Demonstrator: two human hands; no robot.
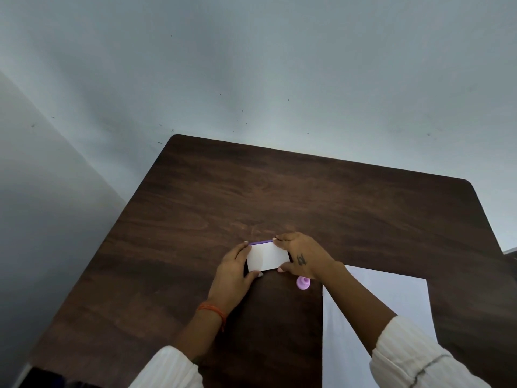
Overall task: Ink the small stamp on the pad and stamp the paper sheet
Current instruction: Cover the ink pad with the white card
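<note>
A flat ink pad case (267,256) with a white lid and a purple far edge lies on the dark wooden table (307,197). My left hand (236,271) grips its left end and my right hand (300,254) grips its right end, fingers on the far and near edges. The small pink stamp (303,283) stands on the table just below my right wrist, near the case. The white paper sheet (397,298) lies at the right front, partly covered by my right forearm.
A pale wall rises behind the table's far edge and along its left side. The table has rounded far corners, and its right edge runs close to the paper.
</note>
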